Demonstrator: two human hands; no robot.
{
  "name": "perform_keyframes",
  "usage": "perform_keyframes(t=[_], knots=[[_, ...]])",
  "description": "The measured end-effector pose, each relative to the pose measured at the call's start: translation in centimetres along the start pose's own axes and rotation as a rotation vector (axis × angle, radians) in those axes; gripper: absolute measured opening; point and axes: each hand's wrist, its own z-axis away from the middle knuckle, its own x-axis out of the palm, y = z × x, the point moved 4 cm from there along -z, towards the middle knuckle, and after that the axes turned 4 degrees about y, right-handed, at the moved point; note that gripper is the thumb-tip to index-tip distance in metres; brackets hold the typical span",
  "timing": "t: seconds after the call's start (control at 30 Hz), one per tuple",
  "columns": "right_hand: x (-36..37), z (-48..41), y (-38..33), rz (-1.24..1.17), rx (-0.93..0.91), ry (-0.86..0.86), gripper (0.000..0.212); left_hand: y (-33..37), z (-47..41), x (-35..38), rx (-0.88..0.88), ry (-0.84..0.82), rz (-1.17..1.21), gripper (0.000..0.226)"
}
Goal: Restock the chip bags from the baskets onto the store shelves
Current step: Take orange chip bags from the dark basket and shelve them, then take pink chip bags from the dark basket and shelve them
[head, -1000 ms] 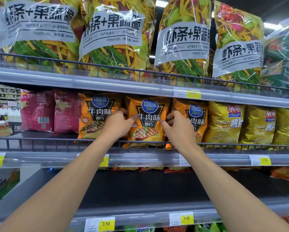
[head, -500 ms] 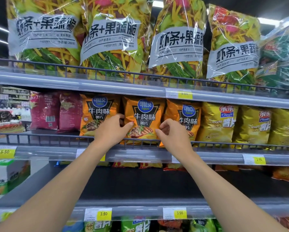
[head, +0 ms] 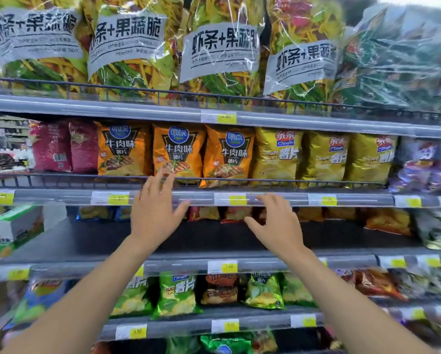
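Head cam: both hands have let go and pulled back down, left hand (head: 154, 213) and right hand (head: 275, 226) spread open holding nothing, so the orange chip bag (head: 178, 149) stands upright on the shelf (head: 48, 196) between its twins, looks stocked to me, while the dark lower shelf (head: 91, 238) has bags along its back.

Colour reference: snack shelving, front view.

Centre row: three orange chip bags (head: 178, 152) with a black shield panel, blue round logo and white lettering. To their right are gold-yellow chip bags (head: 278, 154) with a red-and-blue logo and white lettering, and to their left magenta bags (head: 52, 146). Top of frame: clear bags (head: 127, 39) showing yellow, green and red strips behind a pale grey band with black characters. Lower centre: a bright green bag (head: 176, 295) with white lettering. The shelf edges (head: 86, 108) are grey, the price tags (head: 218, 117) white with a yellow block, and the wire guards (head: 61, 175) black.
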Motion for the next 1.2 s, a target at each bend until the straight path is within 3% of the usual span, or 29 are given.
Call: perform_keyframes(t=[0.23,0.73,1.2], knots=[[-6.3,9.6,11.1,0.163,0.115,-0.054,0.076,12.5,8.1,2.8,0.183,-0.085,0.025,0.080],[-23.0,35.6,33.6,0.476,0.608,-0.114,0.079,46.9,28.6,9.7,0.671,-0.424,0.361,0.084],[-34.5,53.4,48.7,0.702,1.108,-0.052,0.076,71.5,42.1,16.3,1.014,-0.656,0.616,0.084]])
